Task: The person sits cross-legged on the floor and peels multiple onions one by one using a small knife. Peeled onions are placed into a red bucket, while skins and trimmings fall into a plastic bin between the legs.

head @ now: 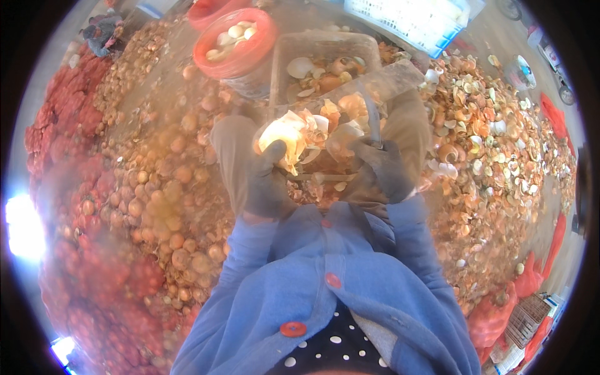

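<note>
My left hand (271, 187), in a dark glove, grips an onion (283, 138) whose pale flesh shows under torn, papery skin. In my right hand (384, 166), gloved too, is the handle of a knife (370, 110); its blade points away from me. Between my knees stands a clear plastic bin (277, 75) with onion skins and cut pieces inside. A clear plastic panel (401, 77) slants across the bin's right side behind the blade. Loose skins (351, 105) lie close to both hands.
A red-rimmed bucket (206, 61) of peeled onions (236, 32) stands beyond the bin, near a blue-and-white crate (403, 21). Unpeeled onions (183, 176) and red mesh sacks (98, 300) spread leftwards. Onion peelings (497, 154) heap up on the right. Another person (101, 35) is at far left.
</note>
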Available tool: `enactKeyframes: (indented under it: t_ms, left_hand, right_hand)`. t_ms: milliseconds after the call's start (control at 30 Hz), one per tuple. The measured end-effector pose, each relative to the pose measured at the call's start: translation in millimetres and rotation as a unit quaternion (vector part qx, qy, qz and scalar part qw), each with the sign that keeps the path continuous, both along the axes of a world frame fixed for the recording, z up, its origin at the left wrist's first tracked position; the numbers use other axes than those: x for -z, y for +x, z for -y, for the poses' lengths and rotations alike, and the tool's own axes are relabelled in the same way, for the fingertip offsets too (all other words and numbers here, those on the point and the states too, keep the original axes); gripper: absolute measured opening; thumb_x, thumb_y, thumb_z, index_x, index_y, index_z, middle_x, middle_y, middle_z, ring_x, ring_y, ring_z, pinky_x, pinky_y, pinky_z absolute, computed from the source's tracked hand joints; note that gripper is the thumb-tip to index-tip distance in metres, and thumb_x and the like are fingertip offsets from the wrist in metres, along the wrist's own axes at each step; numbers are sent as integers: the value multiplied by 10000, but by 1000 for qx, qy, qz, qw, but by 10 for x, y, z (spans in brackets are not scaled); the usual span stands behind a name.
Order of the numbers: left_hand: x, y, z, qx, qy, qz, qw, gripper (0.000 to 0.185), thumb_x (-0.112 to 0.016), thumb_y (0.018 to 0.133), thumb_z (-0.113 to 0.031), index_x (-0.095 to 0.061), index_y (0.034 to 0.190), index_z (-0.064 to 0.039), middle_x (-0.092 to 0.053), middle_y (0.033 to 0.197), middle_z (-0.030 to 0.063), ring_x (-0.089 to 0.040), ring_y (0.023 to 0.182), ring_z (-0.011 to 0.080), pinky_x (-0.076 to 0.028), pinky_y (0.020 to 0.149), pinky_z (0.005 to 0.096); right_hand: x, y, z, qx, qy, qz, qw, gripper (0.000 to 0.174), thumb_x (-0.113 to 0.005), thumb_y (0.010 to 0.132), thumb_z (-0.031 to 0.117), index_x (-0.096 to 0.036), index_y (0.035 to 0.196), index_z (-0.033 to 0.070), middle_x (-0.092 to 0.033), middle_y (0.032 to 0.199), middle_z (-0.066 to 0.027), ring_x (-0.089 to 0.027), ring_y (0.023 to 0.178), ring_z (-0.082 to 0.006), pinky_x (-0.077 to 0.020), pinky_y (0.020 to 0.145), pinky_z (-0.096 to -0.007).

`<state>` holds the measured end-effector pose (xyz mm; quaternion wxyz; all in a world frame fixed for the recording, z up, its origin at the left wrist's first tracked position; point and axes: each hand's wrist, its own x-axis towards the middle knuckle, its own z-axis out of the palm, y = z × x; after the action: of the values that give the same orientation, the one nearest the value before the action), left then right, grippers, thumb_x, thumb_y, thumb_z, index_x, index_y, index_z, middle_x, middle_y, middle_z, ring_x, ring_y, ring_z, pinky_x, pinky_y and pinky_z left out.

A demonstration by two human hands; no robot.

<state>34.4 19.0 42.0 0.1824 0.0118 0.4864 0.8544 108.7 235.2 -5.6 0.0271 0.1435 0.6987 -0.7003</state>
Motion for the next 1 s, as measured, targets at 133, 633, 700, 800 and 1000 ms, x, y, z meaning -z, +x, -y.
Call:
enactKeyframes:
  t_ms: [133,633,700,800,1000]
  left_hand:
    - [170,-101,75,128,50,-1,990,635,-726,967,-288,-503,1481,12,-635,1387,134,-618,1289,243,-516,1090,396]
    - [200,-37,56,234,79,3,969,809,-733,916,-515,-509,1480,20,-668,1305,115,-669,1153,218,-548,970,341]
    - [180,116,-7,185,77,27,979,793,-698,927,-547,-534,1457,21,-688,1257,102,-691,1056,195,-568,841,300]
    - [252,162,0,173,86,5,981,794,-684,938,-536,-523,1477,23,-684,1286,107,-694,1087,200,-576,837,297]
    - [199,-10,39,241,93,45,965,880,-770,905,-464,-432,1556,22,-589,1460,144,-594,1335,258,-512,1107,396]
  right_hand:
    - [-975,-170,417,149,-114,151,971,332,-835,912,158,-720,1168,-21,-695,869,-51,-671,709,-130,-527,585,-290]
    - [-488,-65,443,65,-332,14,941,161,-666,949,79,-687,1080,-13,-579,683,-12,-475,463,-90,-412,454,-254]
    - [-415,-26,408,51,-423,27,904,117,-656,961,116,-668,1005,8,-552,643,-12,-446,432,-107,-404,447,-263]
    - [-227,-22,426,53,-457,42,887,144,-638,983,168,-630,917,41,-527,611,-11,-433,419,-115,-403,448,-265]
    - [-170,23,405,74,-385,13,920,127,-650,975,161,-624,925,48,-533,628,-16,-439,417,-108,-379,403,-273]
